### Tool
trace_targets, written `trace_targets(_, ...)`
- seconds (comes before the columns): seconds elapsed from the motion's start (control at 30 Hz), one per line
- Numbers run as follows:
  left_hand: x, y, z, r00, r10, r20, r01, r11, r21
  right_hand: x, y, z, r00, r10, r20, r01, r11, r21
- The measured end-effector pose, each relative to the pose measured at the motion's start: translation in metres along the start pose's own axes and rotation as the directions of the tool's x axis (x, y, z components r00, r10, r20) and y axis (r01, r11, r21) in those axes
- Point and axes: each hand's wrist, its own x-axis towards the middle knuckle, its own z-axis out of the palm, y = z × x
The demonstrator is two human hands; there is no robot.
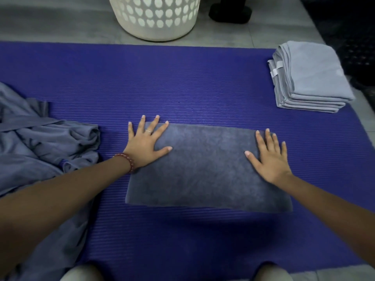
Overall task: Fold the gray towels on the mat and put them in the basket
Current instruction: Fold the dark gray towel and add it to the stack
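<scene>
Fingers (pixel 154 123) of the left hand (pixel 145 146) are straight and splayed wide. They press flat on the far left corner of a folded gray towel (pixel 203 171), with the tips reaching past its edge onto the purple mat (pixel 182 82). The right hand (pixel 271 161) lies flat on the towel's far right end, its fingers straight and closer together. A ring (pixel 148 131) sits on one left finger and a red bead bracelet (pixel 126 159) on that wrist. Left of the towel lies a rumpled heap of gray towels (pixel 46 142). A neat stack of folded towels (pixel 312 78) sits at the mat's far right corner. The white basket (pixel 154 17) stands on the floor (pixel 60 23) just beyond the mat.
</scene>
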Motion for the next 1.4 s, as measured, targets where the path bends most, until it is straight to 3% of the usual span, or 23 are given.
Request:
trace_targets(0.1,-0.028,0.009,0.002,0.977,0.184,-0.112,-0.175,0.981,0.085,-0.036,-0.009,0.006,0.990,-0.103,-0.100,0.107,0.994,0.034)
trace_targets(0.2,-0.077,0.008,0.028,0.915,0.389,-0.107,-0.367,0.913,0.181,-0.082,0.011,0.028,0.978,-0.189,-0.085,0.185,0.981,-0.055)
trace_targets(0.33,-0.101,-0.003,0.043,0.930,0.354,-0.101,-0.339,0.930,0.140,-0.109,0.033,0.038,0.999,0.031,-0.020,-0.031,0.999,0.037)
trace_targets(0.47,-0.099,-0.004,0.037,0.931,0.360,-0.065,-0.347,0.925,0.154,-0.107,0.014,0.021,0.984,0.071,-0.160,-0.025,0.962,0.273)
trace_targets(0.57,-0.102,-0.004,0.037,0.937,0.346,-0.051,-0.334,0.928,0.163,-0.095,0.018,0.016,0.970,0.215,-0.109,-0.113,0.803,0.585)
trace_targets(0.7,-0.101,-0.003,0.035,0.943,0.331,-0.027,-0.323,0.933,0.160,-0.087,0.023,0.005,0.994,0.112,0.006,-0.076,0.633,0.770)
trace_targets(0.9,-0.098,-0.004,0.027,0.919,0.380,-0.104,-0.368,0.922,0.119,-0.083,0.002,-0.032,0.999,0.037,-0.035,0.001,0.680,0.733)
trace_targets(1.03,-0.087,-0.001,0.007,0.903,0.313,-0.294,-0.370,0.915,-0.163,-0.083,-0.050,-0.064,0.993,-0.010,-0.118,0.074,0.831,0.551)
trace_targets(1.1,-0.081,0.002,-0.004,0.916,0.224,-0.334,-0.357,0.835,-0.419,-0.086,-0.090,-0.079,0.977,-0.119,-0.175,0.191,0.850,0.490)
trace_targets(1.13,-0.078,0.003,-0.009,0.940,0.134,-0.315,-0.308,0.734,-0.606,-0.088,-0.113,-0.085,0.965,-0.175,-0.198,0.254,0.818,0.516)
trace_targets(1.2,-0.071,0.005,-0.020,0.987,-0.101,-0.123,-0.076,0.383,-0.921,-0.092,-0.153,-0.090,0.924,-0.345,-0.162,0.366,0.680,0.636)
trace_targets(1.23,-0.066,0.004,-0.024,0.982,-0.187,0.031,0.068,0.197,-0.978,-0.094,-0.169,-0.090,0.890,-0.447,-0.085,0.376,0.616,0.693)
trace_targets(1.3,-0.060,-0.003,-0.028,0.927,-0.202,0.317,0.302,-0.101,-0.948,-0.094,-0.191,-0.082,0.788,-0.604,0.121,0.337,0.588,0.735)
trace_targets(1.33,-0.059,-0.005,-0.030,0.904,-0.176,0.389,0.359,-0.180,-0.916,-0.092,-0.195,-0.075,0.755,-0.638,0.150,0.359,0.595,0.719)
trace_targets(1.37,-0.059,-0.004,-0.031,0.896,-0.159,0.414,0.384,-0.193,-0.903,-0.089,-0.195,-0.068,0.758,-0.644,0.105,0.411,0.596,0.690)
trace_targets(1.4,-0.059,-0.003,-0.031,0.899,-0.170,0.403,0.384,-0.138,-0.913,-0.085,-0.192,-0.060,0.778,-0.628,0.014,0.477,0.605,0.637)
